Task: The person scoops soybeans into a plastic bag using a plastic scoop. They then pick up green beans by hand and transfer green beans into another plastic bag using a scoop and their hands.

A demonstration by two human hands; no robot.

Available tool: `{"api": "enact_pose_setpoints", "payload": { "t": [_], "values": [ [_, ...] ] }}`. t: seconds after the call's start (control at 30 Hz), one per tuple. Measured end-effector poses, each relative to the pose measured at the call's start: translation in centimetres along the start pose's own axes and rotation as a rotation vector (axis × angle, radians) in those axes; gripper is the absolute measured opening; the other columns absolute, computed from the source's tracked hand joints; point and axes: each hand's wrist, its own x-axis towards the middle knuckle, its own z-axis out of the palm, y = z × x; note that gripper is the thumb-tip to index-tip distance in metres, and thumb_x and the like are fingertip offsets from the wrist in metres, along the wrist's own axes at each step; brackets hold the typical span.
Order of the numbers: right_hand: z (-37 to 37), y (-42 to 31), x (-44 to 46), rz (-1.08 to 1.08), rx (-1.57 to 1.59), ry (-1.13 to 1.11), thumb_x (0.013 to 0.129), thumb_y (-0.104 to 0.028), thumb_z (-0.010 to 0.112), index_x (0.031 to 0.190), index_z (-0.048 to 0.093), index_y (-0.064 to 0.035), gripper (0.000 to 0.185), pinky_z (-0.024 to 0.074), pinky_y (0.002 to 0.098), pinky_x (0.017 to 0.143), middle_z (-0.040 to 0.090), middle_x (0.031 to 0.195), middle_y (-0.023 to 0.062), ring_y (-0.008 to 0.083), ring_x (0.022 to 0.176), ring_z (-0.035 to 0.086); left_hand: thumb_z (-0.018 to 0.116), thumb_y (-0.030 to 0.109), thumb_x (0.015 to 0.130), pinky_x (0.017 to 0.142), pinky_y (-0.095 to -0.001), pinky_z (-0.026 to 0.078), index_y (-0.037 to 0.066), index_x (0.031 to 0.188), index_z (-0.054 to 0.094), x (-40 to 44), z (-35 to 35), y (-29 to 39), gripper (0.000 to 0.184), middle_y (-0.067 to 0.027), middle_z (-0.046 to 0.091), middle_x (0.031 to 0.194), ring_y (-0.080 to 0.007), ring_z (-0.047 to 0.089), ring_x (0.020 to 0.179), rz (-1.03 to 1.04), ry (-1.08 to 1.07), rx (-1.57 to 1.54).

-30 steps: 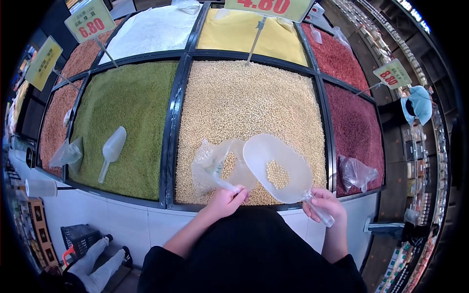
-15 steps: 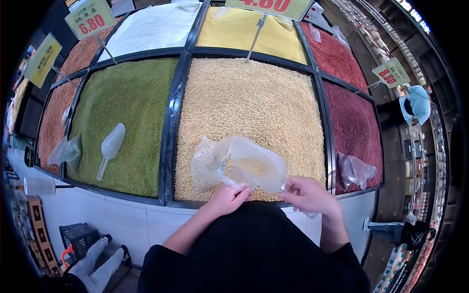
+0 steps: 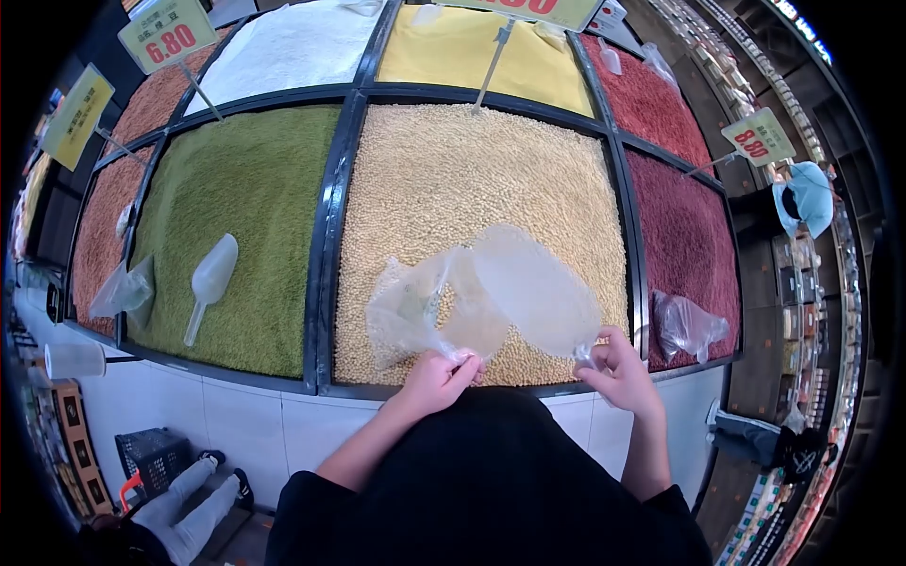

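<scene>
My left hand (image 3: 442,379) pinches the rim of a clear plastic bag (image 3: 406,302), which rests on pale yellow soybeans (image 3: 481,170) at the bin's front edge. Several beans show through its side. My right hand (image 3: 618,373) has its fingers closed around the handle of a translucent white scoop (image 3: 538,292). Tipped toward the left, the scoop turns its smooth underside up, and its front end lies by the bag's mouth. Whether beans are still in the scoop is hidden.
Green mung beans (image 3: 245,179) with another scoop (image 3: 212,274) fill the left bin; dark red beans (image 3: 679,226) with a crumpled plastic bag (image 3: 689,325) are on the right. Black dividers (image 3: 328,217) stand between. A person's legs (image 3: 189,505) and a basket (image 3: 151,462) are at lower left.
My right hand has moved slightly up and right and rolled the scoop over toward the bag, so its hollow with beans no longer shows. My left hand keeps hold of the bag.
</scene>
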Motion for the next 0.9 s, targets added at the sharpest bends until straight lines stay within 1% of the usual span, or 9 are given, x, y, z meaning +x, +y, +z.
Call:
{"api": "enact_pose_setpoints", "payload": {
  "t": [0.03, 0.07, 0.3, 0.37, 0.4, 0.47, 0.57, 0.67, 0.9],
  "values": [
    [-0.5, 0.7, -0.3, 0.004, 0.065, -0.014, 0.087, 0.001, 0.072, 0.131, 0.04, -0.0021, 0.055, 0.0455, 0.0198, 0.064, 0.066, 0.083, 0.0033, 0.0058, 0.076, 0.062, 0.053, 0.018, 0.101, 0.066, -0.0325, 0.054, 0.0, 0.092, 0.069, 0.1, 0.1, -0.2, 0.026, -0.011, 0.071, 0.076, -0.0208, 0.071, 0.069, 0.0, 0.009, -0.007],
    [-0.8, 1.3, -0.5, 0.007, 0.067, -0.01, 0.087, 0.001, 0.072, 0.131, 0.04, -0.0021, 0.055, 0.0455, 0.0198, 0.064, 0.066, 0.083, 0.0033, 0.0058, 0.076, 0.062, 0.054, 0.018, 0.101, 0.065, -0.0317, 0.054, -0.001, 0.092, 0.069, 0.1, 0.2, -0.4, 0.026, -0.011, 0.071, 0.075, -0.0199, 0.071, 0.069, -0.002, 0.019, -0.013],
    [-1.0, 7.4, 0.0, 0.124, 0.179, 0.157, 0.092, -0.005, 0.069, 0.122, 0.055, -0.0012, 0.034, 0.0489, 0.0217, 0.066, 0.064, 0.083, 0.0013, 0.0058, 0.072, 0.059, 0.055, 0.017, 0.101, 0.063, -0.0312, 0.053, -0.001, 0.09, 0.069, 0.5, 0.2, -0.8, 0.026, -0.01, 0.07, 0.073, -0.0187, 0.069, 0.066, -0.032, 0.013, -0.032],
    [-1.0, 10.1, 0.5, 0.136, 0.219, 0.175, 0.093, -0.008, 0.068, 0.121, 0.058, -0.0013, 0.031, 0.0495, 0.0223, 0.065, 0.063, 0.08, -0.0001, 0.006, 0.068, 0.058, 0.051, 0.015, 0.105, 0.068, -0.0261, 0.053, -0.003, 0.091, 0.065, 0.5, -0.1, -0.8, 0.027, -0.0049, 0.066, 0.077, -0.01, 0.064, 0.073, -0.038, -0.048, -0.016],
    [-0.8, 10.8, 0.8, 0.154, 0.173, 0.139, 0.094, -0.01, 0.067, 0.122, 0.058, -0.0018, 0.03, 0.049, 0.0226, 0.063, 0.062, 0.078, -0.0009, 0.0059, 0.066, 0.057, 0.051, 0.015, 0.105, 0.068, -0.0261, 0.053, -0.003, 0.091, 0.065, 0.5, 0.0, -0.8, 0.027, -0.0049, 0.066, 0.077, -0.01, 0.064, 0.073, -0.039, -0.048, -0.015],
    [-0.9, 12.2, 0.8, 0.171, 0.126, 0.103, 0.095, -0.011, 0.066, 0.123, 0.058, -0.0023, 0.03, 0.0485, 0.023, 0.06, 0.061, 0.077, -0.0017, 0.0059, 0.064, 0.056, 0.056, 0.017, 0.101, 0.062, -0.0306, 0.052, -0.001, 0.09, 0.069, 0.5, 0.1, -0.8, 0.025, -0.0095, 0.07, 0.072, -0.0183, 0.068, 0.065, -0.009, 0.005, -0.023],
    [-0.6, 12.4, 0.9, 0.245, -0.097, 0.127, 0.093, -0.014, 0.069, 0.113, 0.063, -0.0014, 0.025, 0.0473, 0.0259, 0.056, 0.062, 0.076, 0.0005, 0.0074, 0.061, 0.057, 0.056, 0.017, 0.1, 0.063, -0.0304, 0.052, -0.001, 0.09, 0.069, 0.5, 0.1, -0.6, 0.025, -0.0093, 0.07, 0.073, -0.0183, 0.068, 0.065, -0.017, 0.011, -0.002],
    [-1.3, 13.6, 1.3, 0.166, -0.289, 0.098, 0.089, -0.018, 0.074, 0.105, 0.068, -0.0012, 0.024, 0.0461, 0.0272, 0.053, 0.061, 0.071, -0.0012, 0.0078, 0.058, 0.055, 0.057, 0.017, 0.101, 0.063, -0.0303, 0.052, -0.001, 0.09, 0.07, 0.5, 0.1, -0.5, 0.025, -0.0088, 0.069, 0.072, -0.0179, 0.068, 0.065, -0.002, 0.032, 0.014],
    [-4.0, 13.3, 3.1, 0.337, -0.464, -0.368, 0.083, -0.028, 0.081, 0.097, 0.075, -0.006, 0.027, 0.0485, 0.027, 0.059, 0.067, 0.069, 0.002, 0.009, 0.062, 0.06, 0.057, 0.018, 0.101, 0.063, -0.03, 0.052, -0.001, 0.091, 0.07, 0.7, 0.3, -0.6, 0.025, -0.0088, 0.069, 0.073, -0.0174, 0.068, 0.066, -0.025, 0.031, -0.003]
  ]
}}
